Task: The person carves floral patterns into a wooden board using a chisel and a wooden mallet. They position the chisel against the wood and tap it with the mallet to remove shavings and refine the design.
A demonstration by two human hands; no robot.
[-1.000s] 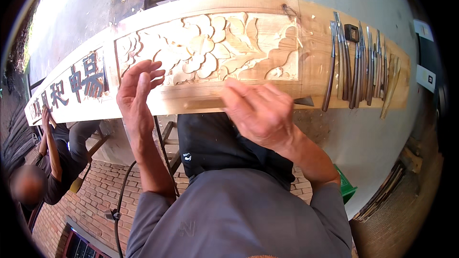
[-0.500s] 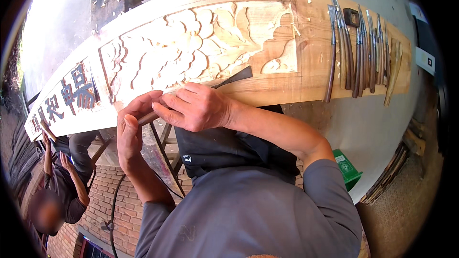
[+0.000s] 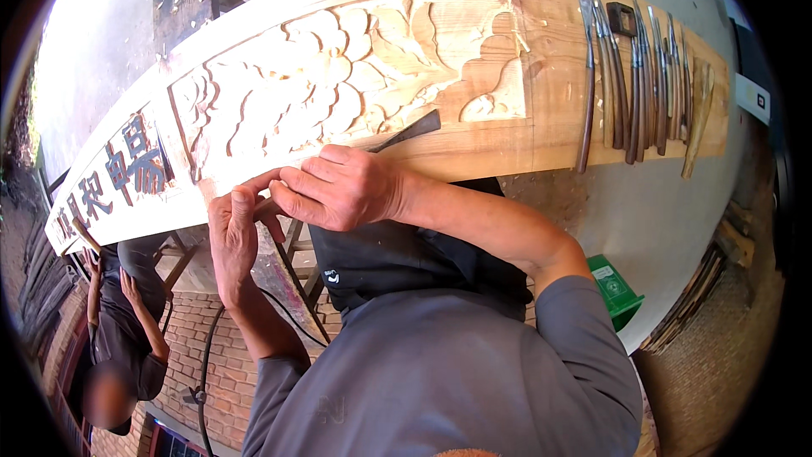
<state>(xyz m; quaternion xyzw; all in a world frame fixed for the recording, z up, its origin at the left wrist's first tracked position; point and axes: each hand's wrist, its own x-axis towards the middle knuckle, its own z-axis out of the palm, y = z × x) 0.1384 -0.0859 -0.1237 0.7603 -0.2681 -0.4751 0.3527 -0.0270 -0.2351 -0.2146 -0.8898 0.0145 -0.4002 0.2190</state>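
Note:
My right hand [image 3: 342, 190] is closed around a carving chisel [image 3: 414, 129]. Its flat, flared dark blade points right, over the front border of a long wooden panel [image 3: 482, 148]. My left hand [image 3: 234, 233] meets the right one at the handle end, its fingers curled there; the handle itself is hidden by both hands. Behind them spreads a carved relief [image 3: 338, 76] of rounded, overlapping petals and leaves, recessed within a plain border.
Several chisels [image 3: 634, 101] with wooden handles lie side by side at the panel's right, near a small dark block [image 3: 622, 19]. Dark characters mark the left part. Another person [image 3: 127, 322] works at the far left. A green bin [image 3: 616, 292] stands on the floor at right.
My left hand has turned, and its fingers have curled in around the handle end, hiding the handle seen before. The chisel has shifted slightly left. The other person's body and hands have moved.

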